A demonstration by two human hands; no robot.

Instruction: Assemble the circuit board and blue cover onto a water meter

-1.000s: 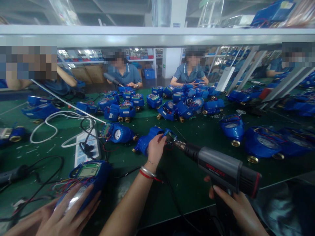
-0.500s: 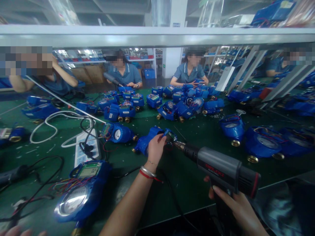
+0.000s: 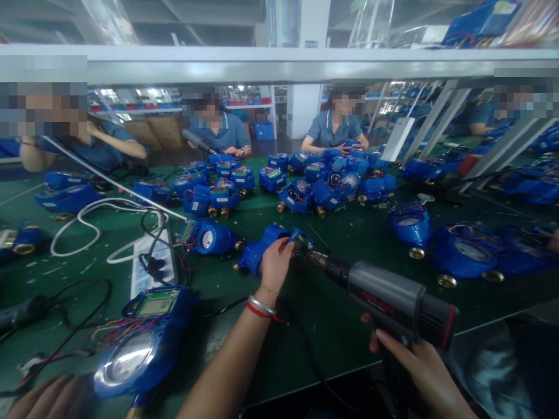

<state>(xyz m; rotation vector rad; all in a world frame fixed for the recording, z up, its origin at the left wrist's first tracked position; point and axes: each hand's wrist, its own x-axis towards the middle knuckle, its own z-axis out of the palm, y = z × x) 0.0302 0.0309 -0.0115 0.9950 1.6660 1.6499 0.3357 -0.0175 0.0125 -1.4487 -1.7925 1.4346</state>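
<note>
My left hand (image 3: 275, 262) reaches forward over the green table and pinches the open electronics end of a blue water meter (image 3: 261, 245) lying on its side. My right hand (image 3: 417, 364) is wrapped round the grip of a grey heat gun (image 3: 393, 299). The gun's dark nozzle tip (image 3: 321, 260) points left and sits right at the meter's open end, beside my left fingers. A silver and red bracelet (image 3: 261, 307) circles my left wrist.
Another blue meter with a display and loose coloured wires (image 3: 140, 343) lies at the near left, with another person's hand (image 3: 48, 398) by it. A white power strip (image 3: 151, 265) with cables lies left of centre. Many blue meters (image 3: 305, 186) crowd the table's middle; several seated workers sit opposite.
The other person's hands, which lay on the near-left meter, pulled off it; one hand now shows again at the bottom left corner. My hands, the meter and the heat gun have barely moved.
</note>
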